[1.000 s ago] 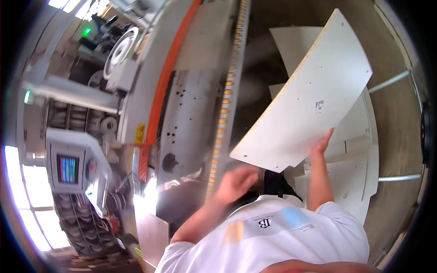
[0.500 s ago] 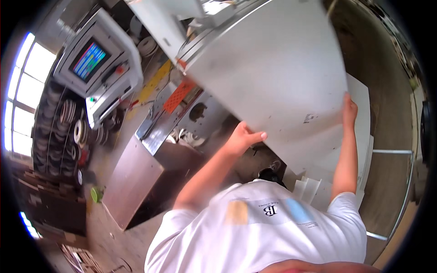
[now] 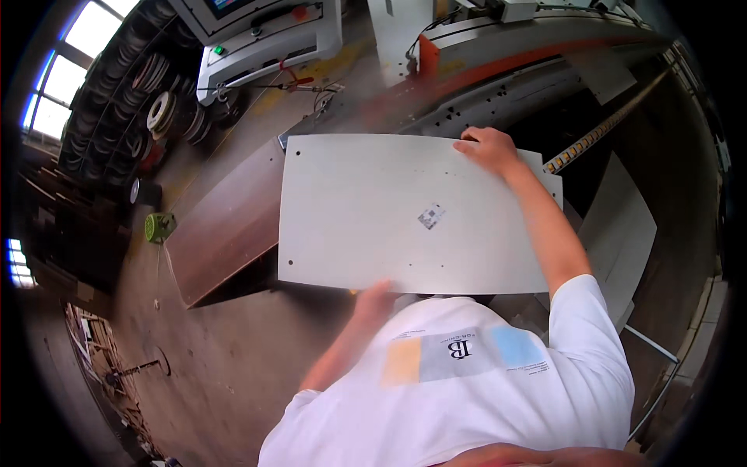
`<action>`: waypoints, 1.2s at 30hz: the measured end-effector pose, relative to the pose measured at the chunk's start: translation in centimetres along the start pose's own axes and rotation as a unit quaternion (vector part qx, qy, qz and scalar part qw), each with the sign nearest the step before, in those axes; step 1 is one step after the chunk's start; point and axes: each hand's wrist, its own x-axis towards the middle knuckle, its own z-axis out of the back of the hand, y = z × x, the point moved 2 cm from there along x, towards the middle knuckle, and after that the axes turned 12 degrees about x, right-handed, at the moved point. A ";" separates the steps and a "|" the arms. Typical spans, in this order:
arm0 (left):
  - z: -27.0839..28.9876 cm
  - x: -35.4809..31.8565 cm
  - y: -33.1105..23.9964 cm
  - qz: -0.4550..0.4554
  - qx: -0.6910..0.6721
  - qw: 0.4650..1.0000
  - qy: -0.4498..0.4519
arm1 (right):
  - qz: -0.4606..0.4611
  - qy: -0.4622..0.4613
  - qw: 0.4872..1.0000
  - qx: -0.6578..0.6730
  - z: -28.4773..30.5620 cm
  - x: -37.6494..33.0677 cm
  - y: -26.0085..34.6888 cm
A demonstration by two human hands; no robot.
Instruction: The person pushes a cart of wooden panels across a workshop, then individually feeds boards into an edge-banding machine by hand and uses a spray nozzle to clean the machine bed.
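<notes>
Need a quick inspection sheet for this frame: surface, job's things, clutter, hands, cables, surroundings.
Surface: brown machine table, partly under the panel.
Job's things: large white rectangular panel, held flat, small drilled holes, a small sticker near its middle.
Clutter: green round object on the floor; more white panels stacked at right.
Grippers: left hand grips the panel's near edge; right hand grips its far edge.
Cables: thin cables near the control console.
Surroundings: long grey and orange machine, rolls on a rack, windows at left.
</notes>
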 end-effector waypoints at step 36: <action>7.8 9.5 -10.2 -0.109 -0.215 0.895 -0.374 | -0.346 -0.037 0.597 0.723 -15.0 -7.1 -4.9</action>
